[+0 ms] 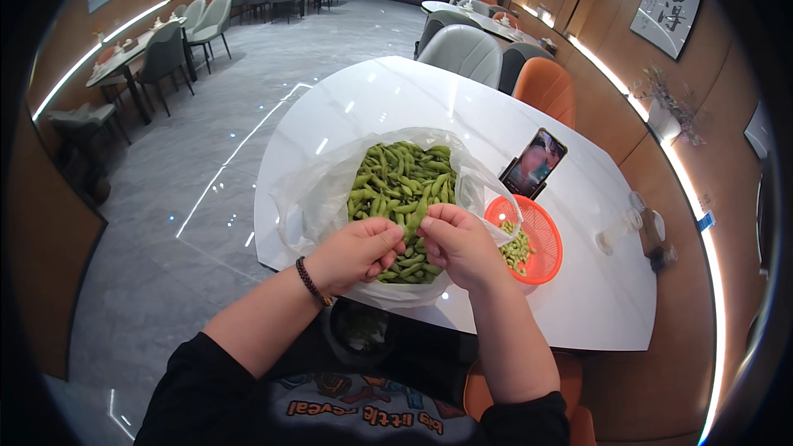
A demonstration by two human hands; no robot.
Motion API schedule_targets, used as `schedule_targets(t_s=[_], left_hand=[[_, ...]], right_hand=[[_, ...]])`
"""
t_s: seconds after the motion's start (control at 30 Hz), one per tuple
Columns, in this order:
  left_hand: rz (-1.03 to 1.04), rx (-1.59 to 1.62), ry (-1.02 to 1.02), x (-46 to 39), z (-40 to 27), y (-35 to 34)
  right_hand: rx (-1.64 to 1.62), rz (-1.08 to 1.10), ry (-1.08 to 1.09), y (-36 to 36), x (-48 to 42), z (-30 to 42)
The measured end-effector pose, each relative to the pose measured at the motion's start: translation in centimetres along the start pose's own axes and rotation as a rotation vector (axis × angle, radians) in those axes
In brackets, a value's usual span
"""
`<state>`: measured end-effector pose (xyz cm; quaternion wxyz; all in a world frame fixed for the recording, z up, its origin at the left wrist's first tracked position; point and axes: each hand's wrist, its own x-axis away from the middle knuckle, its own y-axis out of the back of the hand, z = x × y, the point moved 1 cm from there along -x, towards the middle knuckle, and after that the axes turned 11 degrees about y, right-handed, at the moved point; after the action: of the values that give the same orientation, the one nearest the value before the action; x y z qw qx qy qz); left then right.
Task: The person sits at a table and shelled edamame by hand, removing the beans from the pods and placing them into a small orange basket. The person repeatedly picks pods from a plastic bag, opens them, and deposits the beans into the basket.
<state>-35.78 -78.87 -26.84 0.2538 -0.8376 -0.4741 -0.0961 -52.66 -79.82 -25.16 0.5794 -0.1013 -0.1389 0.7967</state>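
Both of my hands meet over an open clear plastic bag (316, 189) filled with green soybean pods (403, 176). Between them is one green pod (416, 221), its lower end pinched by my left hand (362, 254) and its side by the thumb and fingers of my right hand (457, 244). A beaded bracelet circles my left wrist. Just right of the bag stands an orange plastic mesh basket (551, 254) with shelled green beans (517, 248) inside; the bag's handle hangs over its rim.
A phone on a stand (534, 164) is behind the basket on the white marble-look table (595, 310). Glass jars (613, 235) stand near the table's right edge. Below the near edge sits a dark bowl (360, 326). Grey and orange chairs (545, 90) adjoin the far side.
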Motion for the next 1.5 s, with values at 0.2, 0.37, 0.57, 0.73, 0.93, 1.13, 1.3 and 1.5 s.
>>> schedule_targets(t_s=[0.2,0.37,0.57,0.73,0.93,1.13,1.3,1.5], left_hand=[[0.033,0.018,0.010,-0.1,0.5,0.0],[0.149,0.260,0.091,0.0,0.3,0.2],[0.126,0.331,0.121,-0.2,0.0,-0.1],[0.085,0.266,0.085,-0.1,0.3,-0.2],[0.053,0.183,0.060,-0.1,0.5,-0.3],[0.052,0.145,0.054,-0.1,0.9,-0.2],[-0.274,-0.533,-0.401,-0.1,0.8,-1.0],[-0.621,-0.993,-0.845,0.7,0.7,-1.7]], right_hand=[[0.077,0.039,-0.033,0.2,0.0,0.2],[0.137,-0.011,0.073,-0.8,0.0,-0.2],[-0.070,-0.002,0.028,-1.2,0.0,-0.7],[-0.041,0.068,0.035,-0.6,0.1,-1.1],[-0.013,0.071,0.051,-0.6,0.2,-1.6],[0.206,0.041,0.072,-0.9,0.4,-1.4],[0.048,0.022,-0.088,-0.7,0.3,-1.7],[-0.187,0.000,-0.127,-1.0,0.3,-2.3]])
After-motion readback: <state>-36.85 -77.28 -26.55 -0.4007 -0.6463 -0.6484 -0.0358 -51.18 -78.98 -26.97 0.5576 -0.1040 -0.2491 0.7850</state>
